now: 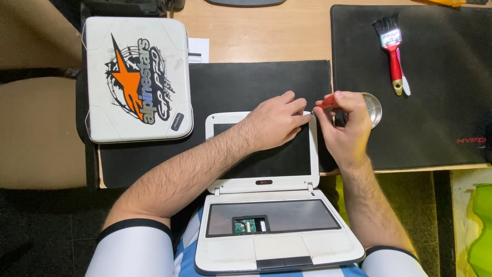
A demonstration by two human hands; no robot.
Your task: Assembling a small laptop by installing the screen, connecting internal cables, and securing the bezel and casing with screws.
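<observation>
A small white laptop (266,184) lies open on my lap and the desk edge, its keyboard removed so a green circuit board (249,225) shows in the bay. My left hand (277,120) rests on the top right corner of the screen bezel, fingers pressing there. My right hand (346,125) grips a screwdriver with a red handle (328,101), its tip at that same corner of the lid.
A second closed white laptop (137,77) with a sticker lies at the left on a black mat (220,87). A round metal dish (375,109) sits behind my right hand. A red-handled brush (392,51) lies on a second black mat (441,102).
</observation>
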